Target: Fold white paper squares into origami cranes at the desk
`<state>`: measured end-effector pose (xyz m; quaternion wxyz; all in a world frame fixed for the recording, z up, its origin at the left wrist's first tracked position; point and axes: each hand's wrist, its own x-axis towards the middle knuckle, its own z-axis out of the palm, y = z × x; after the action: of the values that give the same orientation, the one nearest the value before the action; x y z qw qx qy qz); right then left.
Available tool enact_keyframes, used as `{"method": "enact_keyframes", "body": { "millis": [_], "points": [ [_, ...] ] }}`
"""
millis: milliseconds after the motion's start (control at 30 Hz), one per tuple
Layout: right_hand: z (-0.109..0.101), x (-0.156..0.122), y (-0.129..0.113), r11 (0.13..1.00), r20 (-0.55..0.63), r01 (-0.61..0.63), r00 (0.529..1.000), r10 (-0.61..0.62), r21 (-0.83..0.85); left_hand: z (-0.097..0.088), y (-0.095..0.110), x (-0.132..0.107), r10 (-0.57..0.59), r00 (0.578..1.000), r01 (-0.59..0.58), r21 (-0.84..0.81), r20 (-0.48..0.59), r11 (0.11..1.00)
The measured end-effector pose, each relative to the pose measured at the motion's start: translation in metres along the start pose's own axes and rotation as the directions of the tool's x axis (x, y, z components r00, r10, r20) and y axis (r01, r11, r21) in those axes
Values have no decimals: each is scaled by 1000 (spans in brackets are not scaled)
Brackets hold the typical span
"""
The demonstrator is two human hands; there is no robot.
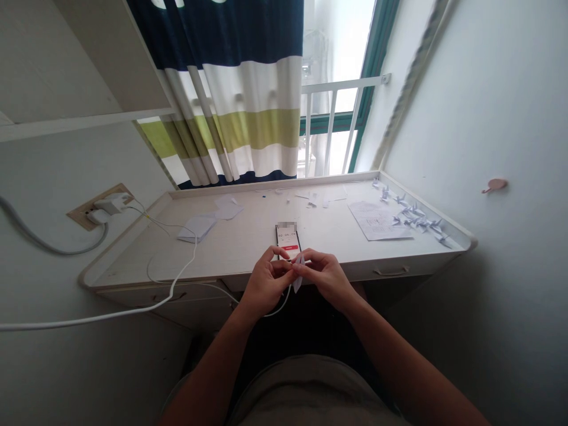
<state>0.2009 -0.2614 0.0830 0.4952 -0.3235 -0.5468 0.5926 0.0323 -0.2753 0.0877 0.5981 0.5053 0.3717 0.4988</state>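
Note:
Between my two hands, just off the desk's front edge, is a small piece of folded white paper [299, 281]. The fingers of my left hand [267, 283] pinch it from the left. My right hand [327, 277] grips it from the other side, thumb and fingertips pressed together. Parts of the folds are hidden behind the fingers. Right behind the hands lies a phone [287, 235], its screen lit with a timer and a red bar; its lower end is covered by my fingers.
Several folded paper cranes [415, 210] line the desk's right side beside a printed sheet [377, 222]. Paper sheets [197, 227] lie at the left, scraps [312, 200] at the back. A white cable [184, 269] crosses from the wall socket [100, 207] side toward the front edge.

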Motion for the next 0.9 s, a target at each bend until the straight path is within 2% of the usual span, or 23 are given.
{"method": "enact_keyframes", "body": {
  "millis": [233, 533, 733, 900],
  "points": [
    [0, 2, 2, 999, -20, 37, 999, -37, -23, 0, 3, -2, -13, 1000, 13, -1, 1, 1000],
    [0, 1, 0, 995, -7, 92, 996, -92, -38, 2, 1, -1, -27, 997, 25, -27, -66, 999],
    [-3, 2, -5, 996, -9, 84, 996, -84, 11, 7, -6, 0, -15, 999, 15, -1, -48, 1000],
    [-5, 5, -6, 997, 44, 51, 998, -53, 62, 11, -4, 1, 13, 1000, -13, 37, 4, 999]
  ]
}}
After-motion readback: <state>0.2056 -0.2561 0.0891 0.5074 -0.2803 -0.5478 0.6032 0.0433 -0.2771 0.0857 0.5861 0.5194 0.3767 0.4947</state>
